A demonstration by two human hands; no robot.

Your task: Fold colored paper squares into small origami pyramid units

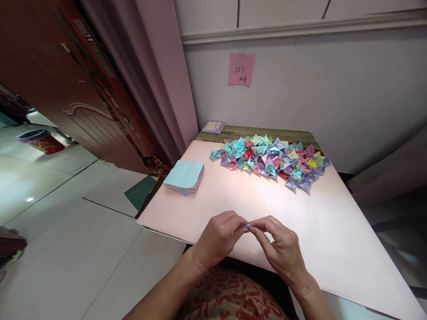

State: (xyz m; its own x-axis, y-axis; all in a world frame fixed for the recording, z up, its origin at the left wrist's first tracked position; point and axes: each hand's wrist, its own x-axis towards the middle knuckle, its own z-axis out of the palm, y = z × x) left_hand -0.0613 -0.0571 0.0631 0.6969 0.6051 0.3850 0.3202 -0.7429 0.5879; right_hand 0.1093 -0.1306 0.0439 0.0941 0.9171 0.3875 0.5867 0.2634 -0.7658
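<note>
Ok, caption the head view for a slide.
Left hand and right hand pinch bluish paper, colourful folded shapes beyond.

Held paper [247, 226] bluish; folded pieces [269, 161] multicoloured (some red).

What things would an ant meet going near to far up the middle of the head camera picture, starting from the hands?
Left hand and right hand pinching thin bluish paper, heap of small colourful folded-paper shapes, square pink paper note.
</note>
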